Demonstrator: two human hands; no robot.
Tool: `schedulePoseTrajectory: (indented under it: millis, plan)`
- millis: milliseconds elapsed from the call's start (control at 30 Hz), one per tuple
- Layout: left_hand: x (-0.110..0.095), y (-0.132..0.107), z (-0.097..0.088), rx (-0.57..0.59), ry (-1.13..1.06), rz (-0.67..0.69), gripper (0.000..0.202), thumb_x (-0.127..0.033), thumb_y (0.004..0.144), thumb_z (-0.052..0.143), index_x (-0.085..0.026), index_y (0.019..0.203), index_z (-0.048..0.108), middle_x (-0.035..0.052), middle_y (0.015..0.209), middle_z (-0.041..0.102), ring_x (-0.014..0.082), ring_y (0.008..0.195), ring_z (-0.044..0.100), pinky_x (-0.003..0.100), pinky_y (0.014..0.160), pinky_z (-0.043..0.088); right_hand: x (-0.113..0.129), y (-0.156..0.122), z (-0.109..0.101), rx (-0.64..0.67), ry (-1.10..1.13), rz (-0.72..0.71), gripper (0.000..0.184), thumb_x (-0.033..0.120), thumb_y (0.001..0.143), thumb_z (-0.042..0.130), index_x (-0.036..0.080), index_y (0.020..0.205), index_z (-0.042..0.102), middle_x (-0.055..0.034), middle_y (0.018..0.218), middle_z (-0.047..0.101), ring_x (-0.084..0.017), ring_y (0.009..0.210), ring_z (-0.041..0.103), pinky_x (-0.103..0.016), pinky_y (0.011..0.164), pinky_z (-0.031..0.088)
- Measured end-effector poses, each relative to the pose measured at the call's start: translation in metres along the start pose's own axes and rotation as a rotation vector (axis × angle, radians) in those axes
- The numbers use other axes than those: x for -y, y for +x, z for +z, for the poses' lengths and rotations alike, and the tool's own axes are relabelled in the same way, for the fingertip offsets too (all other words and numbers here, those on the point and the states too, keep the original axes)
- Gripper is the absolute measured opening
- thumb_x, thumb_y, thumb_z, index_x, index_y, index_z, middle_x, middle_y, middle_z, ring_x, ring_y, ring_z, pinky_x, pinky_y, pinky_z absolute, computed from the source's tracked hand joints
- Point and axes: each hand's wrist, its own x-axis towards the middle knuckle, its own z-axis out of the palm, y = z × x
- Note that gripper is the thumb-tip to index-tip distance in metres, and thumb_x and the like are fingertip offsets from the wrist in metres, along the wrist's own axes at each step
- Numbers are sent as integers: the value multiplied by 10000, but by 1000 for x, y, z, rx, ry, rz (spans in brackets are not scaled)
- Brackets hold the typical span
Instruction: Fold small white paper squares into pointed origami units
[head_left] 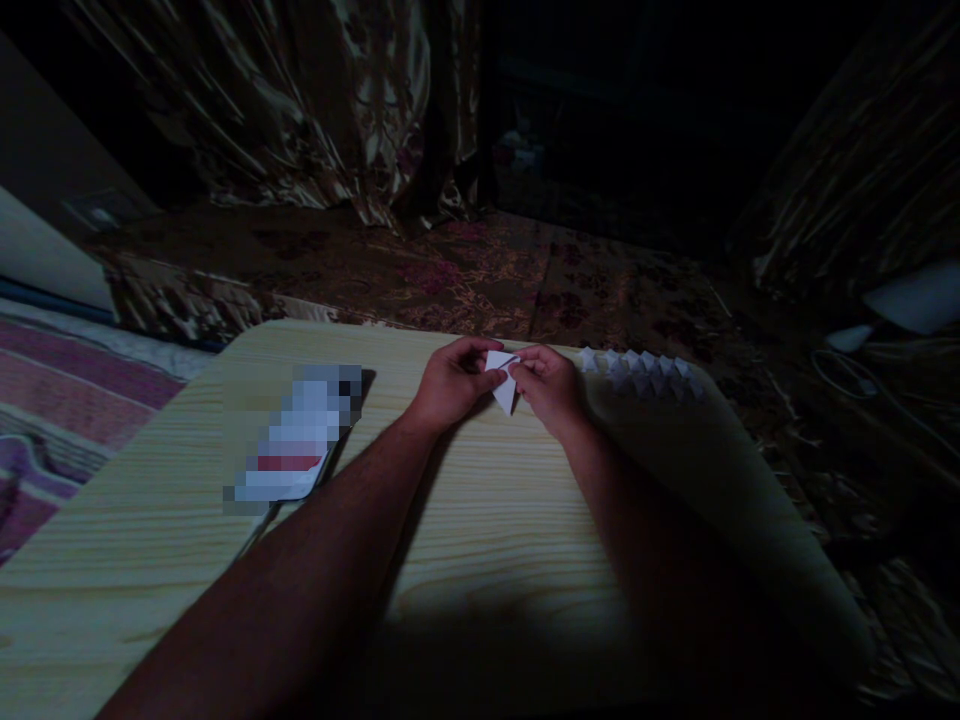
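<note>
Between my two hands is a small piece of folded white paper, its lower end narrowing to a point toward me. My left hand pinches its left side, with the thumb across the front. On the other side my right hand grips the upper right edge between thumb and fingers. A dark crease or gap runs slantwise near the paper's top. Just right of my right hand stand several small white folded paper pieces in rows, the nearer ones in shadow.
The pale wooden table lies under my forearms. At left a phone-like device, blurred by pixels, rests with a cable near its lower end. Patterned curtains hang behind a cloth-covered ledge. A white lamp-like object is at far right.
</note>
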Motion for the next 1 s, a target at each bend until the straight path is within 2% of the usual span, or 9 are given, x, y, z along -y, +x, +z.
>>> schedulePoseTrajectory:
  millis: [200,300,433,667,1000]
  plan:
    - [1,0,-1,-48,-3,-22,382,-236,618,761,-155,981,671,20,789,637,110,661,563,246,648,466,3,-1,0,-9,-31,24,161,281,702,625,185,806,549,52,567,578,-75,460,487,-182,440,366]
    - [0,1,-1,-112,-52,-57,377,-260,634,747,-156,992,691,37,839,669,126,701,588,265,696,475,4,-1,0,-1,-21,2,172,253,708,612,190,854,545,63,561,572,-77,461,490,-180,443,366]
    - [-1,1,-2,-174,-118,-85,297,-304,641,744,-146,892,719,50,873,694,140,720,604,260,691,468,6,-2,1,13,-33,-37,238,214,702,605,193,934,555,80,537,554,-78,452,481,-180,450,363]
    - [-1,2,-4,-139,-274,-184,334,-327,631,763,-137,900,710,56,780,688,162,669,618,295,662,481,2,-1,4,22,-32,-97,199,227,684,648,175,871,602,60,566,579,-75,474,504,-184,475,386]
    - [-1,1,-3,-120,-229,-166,275,-316,648,757,-135,851,716,38,740,684,134,623,593,266,625,464,-2,-1,7,25,-4,-119,241,260,671,691,183,890,627,-5,744,678,-135,664,632,-253,632,509]
